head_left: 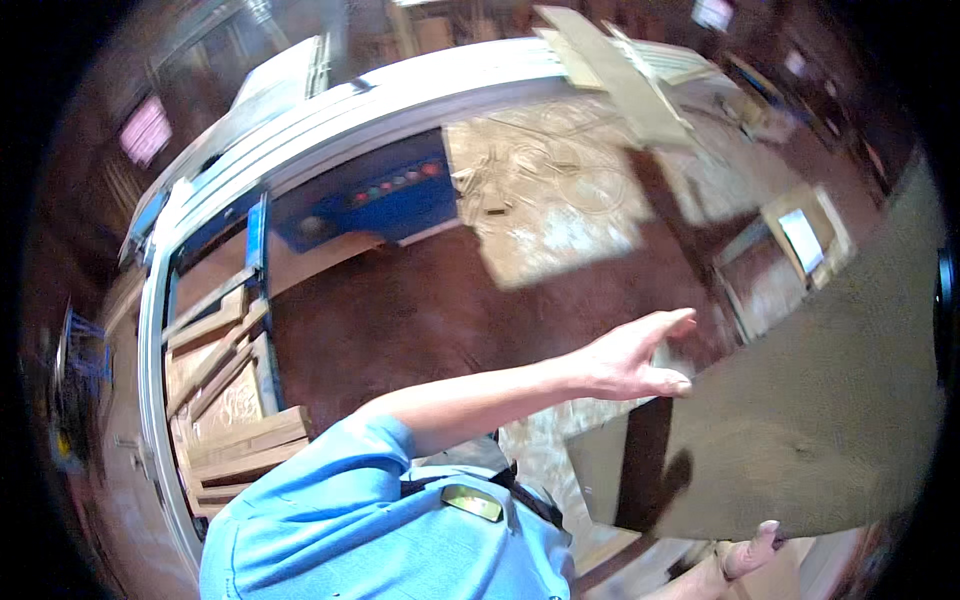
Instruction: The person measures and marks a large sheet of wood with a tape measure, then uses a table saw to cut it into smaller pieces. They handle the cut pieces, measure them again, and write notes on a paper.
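Note:
My left hand [630, 360] is stretched out in front of me, fingers and thumb apart, with nothing in it. It hovers just left of the edge of a large flat brown board [800, 410]. The board fills the right side of the view and casts a dark shadow below it. At the board's near edge, low in the view, is my right hand [750, 555]. Its thumb shows at the edge, while the board hides most of its fingers; it appears to grip the board there.
A long machine with a pale metal rail [390, 115] and a blue control panel [370, 195] stands ahead. Cut wood strips [245, 450] are stacked at left. A scrap sheet [550, 190] lies on the reddish-brown floor, with a plank [620, 80] behind and a wooden frame [810, 240] at right.

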A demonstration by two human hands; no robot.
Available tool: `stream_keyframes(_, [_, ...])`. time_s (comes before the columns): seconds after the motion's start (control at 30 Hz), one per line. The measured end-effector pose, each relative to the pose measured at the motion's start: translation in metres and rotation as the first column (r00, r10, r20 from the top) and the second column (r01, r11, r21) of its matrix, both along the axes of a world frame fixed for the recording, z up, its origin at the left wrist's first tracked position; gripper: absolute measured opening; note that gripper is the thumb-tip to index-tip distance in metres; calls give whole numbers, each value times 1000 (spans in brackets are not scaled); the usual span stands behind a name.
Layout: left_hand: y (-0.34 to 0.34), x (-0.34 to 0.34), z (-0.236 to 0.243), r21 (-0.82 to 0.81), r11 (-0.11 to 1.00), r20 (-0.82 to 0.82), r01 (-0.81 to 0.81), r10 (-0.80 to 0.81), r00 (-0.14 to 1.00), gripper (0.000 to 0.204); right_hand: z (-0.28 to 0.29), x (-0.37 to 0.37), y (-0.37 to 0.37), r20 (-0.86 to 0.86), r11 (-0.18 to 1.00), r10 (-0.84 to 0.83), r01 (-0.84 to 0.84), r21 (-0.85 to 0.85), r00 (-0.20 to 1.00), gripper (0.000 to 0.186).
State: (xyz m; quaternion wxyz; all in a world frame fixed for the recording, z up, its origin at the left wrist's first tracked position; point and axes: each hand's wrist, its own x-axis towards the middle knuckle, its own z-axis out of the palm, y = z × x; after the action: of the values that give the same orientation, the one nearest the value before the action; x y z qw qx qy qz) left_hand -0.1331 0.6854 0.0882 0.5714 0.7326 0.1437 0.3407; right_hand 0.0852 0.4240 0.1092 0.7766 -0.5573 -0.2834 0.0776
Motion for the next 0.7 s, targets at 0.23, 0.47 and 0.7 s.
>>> stream_keyframes(0.23, [38, -128, -45, -699, 683, 478, 211, 227, 849, 66, 54, -95, 212, 278, 583, 796, -554, -595, 538, 54])
stream_keyframes(0.47, [78, -179, -81, -883, 431, 462, 185, 731, 503, 59, 60, -149, 376, 292, 428, 900, -538, -726, 323, 47])
stream_keyframes(0.7, [185, -209, -91, -888, 445, 459, 113, 867, 194, 54, -17, 24, 437, 496, 566, 726, -6, -824, 476, 54])
